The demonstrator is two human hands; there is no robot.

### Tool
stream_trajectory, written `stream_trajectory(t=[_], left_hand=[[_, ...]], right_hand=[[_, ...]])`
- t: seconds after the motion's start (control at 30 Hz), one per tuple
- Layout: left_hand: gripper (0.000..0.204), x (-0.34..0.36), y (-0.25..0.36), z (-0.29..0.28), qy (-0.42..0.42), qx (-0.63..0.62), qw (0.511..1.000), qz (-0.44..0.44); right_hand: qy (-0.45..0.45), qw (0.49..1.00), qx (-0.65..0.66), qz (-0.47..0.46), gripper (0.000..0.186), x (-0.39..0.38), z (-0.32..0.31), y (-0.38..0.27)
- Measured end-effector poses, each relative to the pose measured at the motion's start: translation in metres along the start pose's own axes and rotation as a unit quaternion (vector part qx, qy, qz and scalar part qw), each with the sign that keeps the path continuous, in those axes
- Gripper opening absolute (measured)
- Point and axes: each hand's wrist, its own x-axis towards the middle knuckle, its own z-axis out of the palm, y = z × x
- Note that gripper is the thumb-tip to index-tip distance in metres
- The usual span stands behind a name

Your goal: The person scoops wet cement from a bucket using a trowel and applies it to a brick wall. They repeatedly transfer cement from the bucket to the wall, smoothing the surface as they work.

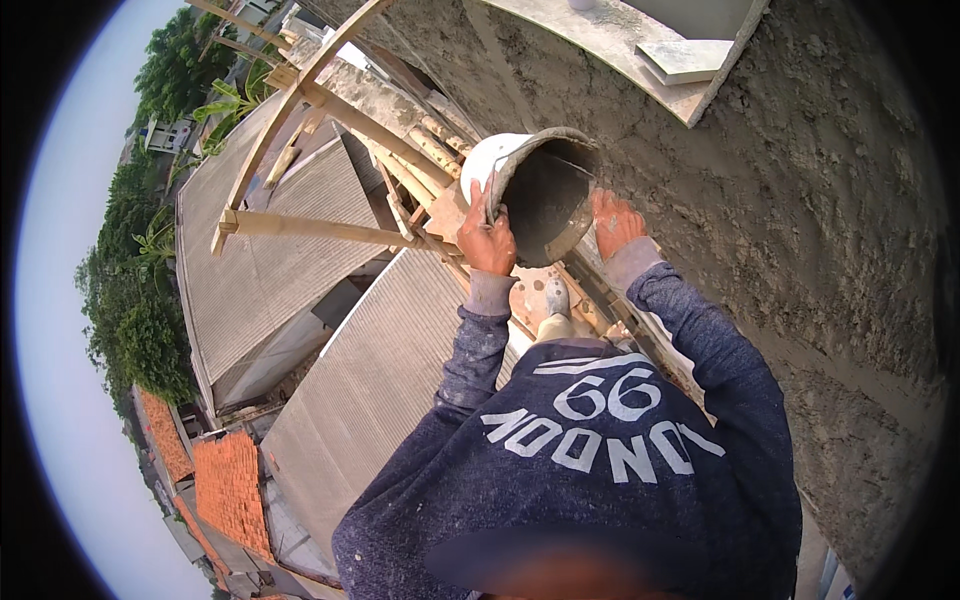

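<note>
A white bucket (492, 158) with a grey, mortar-crusted rim is tipped so that its mouth faces me. Grey residue coats the inside; how much it holds is hard to make out. My left hand (487, 238) is closed on the left side of the rim, thumb and fingers around the edge. On the opposite side my right hand (616, 222) has its fingers closed at the rim, next to the rough wall. Both sleeves are dark blue with grey cuffs, spotted with dried mortar.
A rough grey plastered wall (800, 230) rises along my right, with a ledge (600, 40) carrying a flat slab (684, 60). Bamboo scaffold poles (310, 228) stand at the left. My foot (557, 296) is on a narrow platform; roofs (375, 350) lie below.
</note>
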Motion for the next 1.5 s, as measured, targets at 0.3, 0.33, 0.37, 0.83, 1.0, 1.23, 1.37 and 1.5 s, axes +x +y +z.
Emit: stream_trajectory(t=[0.3,0.33,0.37,0.83,1.0,1.23,1.37,1.5], left_hand=[[0.055,-0.018,-0.058,-0.013,0.017,0.052,0.994,-0.096],[0.054,-0.021,-0.065,-0.016,0.029,0.04,0.993,-0.105],[0.053,-0.02,-0.071,-0.018,-0.005,0.025,0.984,-0.176],[0.065,0.069,-0.097,-0.068,-0.006,0.02,0.999,-0.037],[0.059,0.107,-0.098,-0.097,-0.007,-0.052,0.999,0.005],[0.055,0.109,-0.112,-0.101,0.072,-0.032,0.996,-0.048],[0.058,0.118,-0.126,-0.095,0.155,-0.035,0.982,-0.101],[0.06,0.128,-0.132,-0.089,0.187,-0.017,0.977,-0.098]], right_hand=[[-0.108,0.988,-0.072,-0.085,0.048,-0.014,0.048,0.008],[-0.142,0.987,-0.048,-0.05,0.045,-0.009,0.05,0.007],[-0.123,0.992,-0.024,-0.034,0.043,-0.001,0.052,0.005],[-0.199,0.975,0.101,0.019,0.043,0.092,0.137,-0.069],[-0.245,0.961,0.112,-0.06,0.046,0.105,0.129,-0.088],[-0.3,0.945,0.051,-0.123,0.042,0.117,0.093,-0.104],[-0.269,0.957,0.105,-0.011,0.039,0.125,0.067,-0.091],[-0.32,0.945,0.069,0.005,0.044,0.124,0.057,-0.079]])
